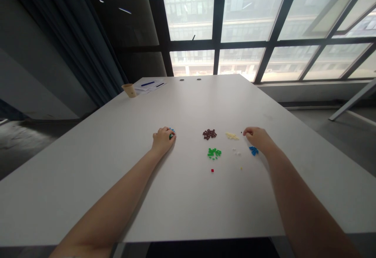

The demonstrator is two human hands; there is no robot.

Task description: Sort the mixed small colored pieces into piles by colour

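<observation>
Blue and green bits (pixel 171 136) show at the left, partly covered by the left hand (pixel 163 136), whose fingers curl over them on the counter (pixel 188 199); whether it grips them or only rests there, I cannot tell. Next comes a loose pile of brown pieces (pixel 209 134), with a red piece (pixel 212 170) alone on the near side and green pieces (pixel 214 153) scattered between the two. Farther right lie cream pieces (pixel 232 136), a few white pieces (pixel 236 152) nearer the person, and one yellow piece (pixel 241 168) nearer still. Just beyond the cream group sits a tiny dark piece (pixel 241 132), close to the fingertips of the right hand (pixel 252 133). That hand's fingers are drawn together, tips down; anything pinched is hidden. Blue pieces (pixel 253 150) lie beside its wrist. The step looks like handling single pieces, so the next move calls for a fine fingertip pinch that leaves neighbouring groups undisturbed.
</observation>
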